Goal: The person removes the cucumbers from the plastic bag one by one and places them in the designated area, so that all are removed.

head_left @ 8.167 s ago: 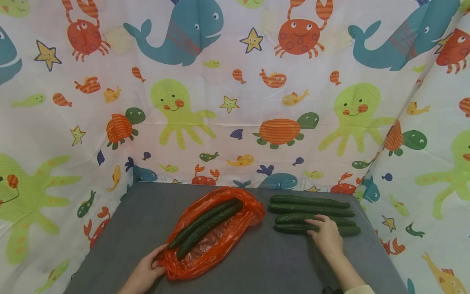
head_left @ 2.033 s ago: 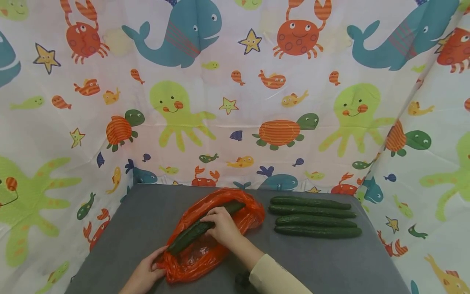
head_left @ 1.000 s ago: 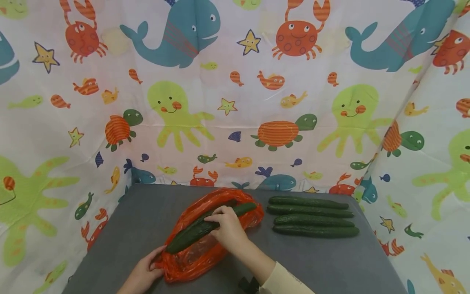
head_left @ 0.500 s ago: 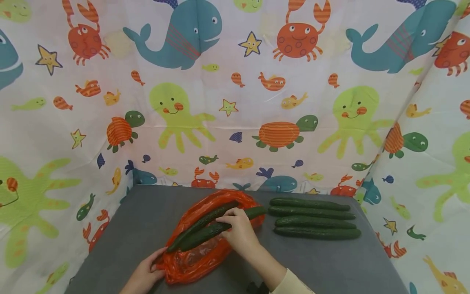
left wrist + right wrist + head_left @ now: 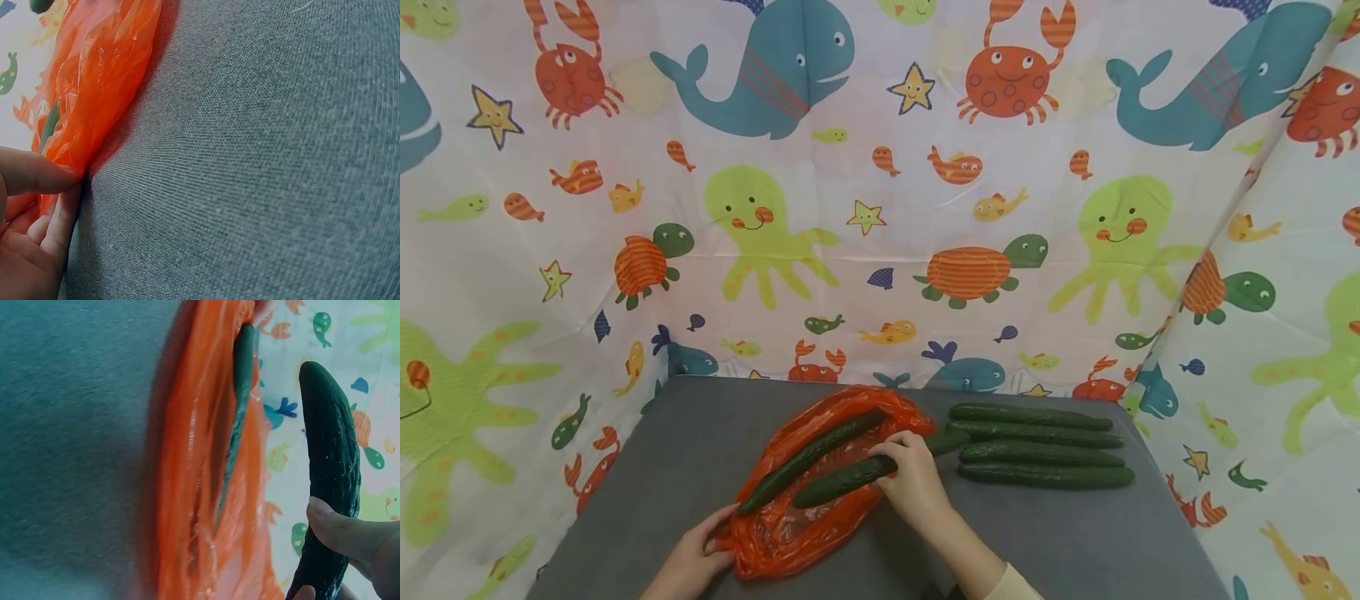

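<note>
An orange plastic bag [image 5: 805,546] lies spread out on the table, with one long cucumber [image 5: 808,461] inside it. My left hand [image 5: 692,554] pinches the near left end of the bag; in the left wrist view the thumb and fingers [image 5: 37,172] grip its gathered edge. A second cucumber [image 5: 842,483] is held by my right hand [image 5: 917,483], raised over the right side of the bag. The right wrist view has that cucumber [image 5: 331,437] above the bag, its middle between thumb and fingers.
Several cucumbers [image 5: 1041,475] lie side by side at the right of the bag on the grey table [image 5: 1075,542]. A white cloth [image 5: 880,192] printed with sea animals stands behind and at both sides of the table.
My right hand has gone from the table cucumbers into the bag, gripped one cucumber there, and lifted it up and rightward. The left hand has stayed on the bag's end.
</note>
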`<state>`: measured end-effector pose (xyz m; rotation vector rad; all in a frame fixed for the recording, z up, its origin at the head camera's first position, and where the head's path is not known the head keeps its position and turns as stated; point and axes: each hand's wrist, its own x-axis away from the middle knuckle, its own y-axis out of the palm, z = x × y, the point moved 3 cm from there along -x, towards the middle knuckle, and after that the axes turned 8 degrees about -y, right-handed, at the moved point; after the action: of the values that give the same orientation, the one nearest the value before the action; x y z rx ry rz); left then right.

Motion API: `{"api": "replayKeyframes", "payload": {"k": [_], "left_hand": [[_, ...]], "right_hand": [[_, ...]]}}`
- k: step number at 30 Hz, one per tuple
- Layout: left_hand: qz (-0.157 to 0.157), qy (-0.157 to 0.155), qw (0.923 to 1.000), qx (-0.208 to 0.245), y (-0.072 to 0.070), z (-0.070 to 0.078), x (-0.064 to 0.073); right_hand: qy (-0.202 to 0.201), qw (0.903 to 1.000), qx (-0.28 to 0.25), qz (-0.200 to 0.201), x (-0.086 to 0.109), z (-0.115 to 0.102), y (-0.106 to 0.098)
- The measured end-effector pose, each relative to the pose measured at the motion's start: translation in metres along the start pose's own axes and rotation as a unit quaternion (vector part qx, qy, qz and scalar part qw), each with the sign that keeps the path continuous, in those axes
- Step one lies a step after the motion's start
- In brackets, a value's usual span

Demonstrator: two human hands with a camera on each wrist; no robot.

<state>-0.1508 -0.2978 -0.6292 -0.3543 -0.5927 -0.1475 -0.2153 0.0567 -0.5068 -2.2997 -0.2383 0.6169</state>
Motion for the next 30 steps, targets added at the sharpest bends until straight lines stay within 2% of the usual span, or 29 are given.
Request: {"api": "replayKeyframes", "payload": {"k": [7, 16, 23, 27, 30], "left_hand": [[-0.013, 0.008, 0.9999, 0.002, 0.001, -0.001, 0.0], [0.005, -0.006, 1.0, -0.003, 0.002, 0.0, 0.0], [0.002, 0.001, 1.0, -0.003, 0.003, 0.003, 0.002], [0.015, -0.007, 0.9998, -0.006, 0.004, 0.004, 0.003], [0.013, -0.011, 0.9998, -0.013, 0.003, 0.004, 0.002]], "right_hand": [[0.026, 0.9996, 0.004, 0.01, 0.011, 0.017, -0.004], [0.031, 0.9985, 0.013, 0.042, 0.021, 0.037, -0.012], [0.058, 0.997, 0.015, 0.048, 0.028, 0.05, -0.021], [0.069, 0.9963, 0.014, 0.049, 0.032, 0.057, -0.027], [0.08, 0.9955, 0.012, 0.049, 0.036, 0.063, -0.031]]}}
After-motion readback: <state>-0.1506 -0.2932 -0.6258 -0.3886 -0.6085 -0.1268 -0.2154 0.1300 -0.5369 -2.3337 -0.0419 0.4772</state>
